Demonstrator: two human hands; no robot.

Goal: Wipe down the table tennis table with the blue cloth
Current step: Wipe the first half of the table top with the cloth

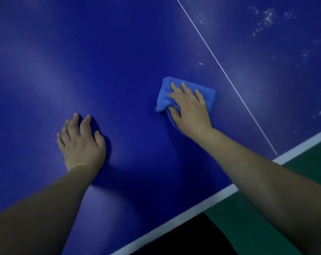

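Observation:
The dark blue table tennis table fills most of the head view. A bunched light blue cloth lies on it right of centre. My right hand presses flat on the cloth, fingers spread and straight, thumb against the cloth's near edge. My left hand rests palm down on the bare table surface to the left, fingers loosely bent, holding nothing.
A thin white centre line runs diagonally just right of the cloth. Pale speckled marks dot the surface beyond that line. The table's white edge band crosses the lower right, with green floor past it.

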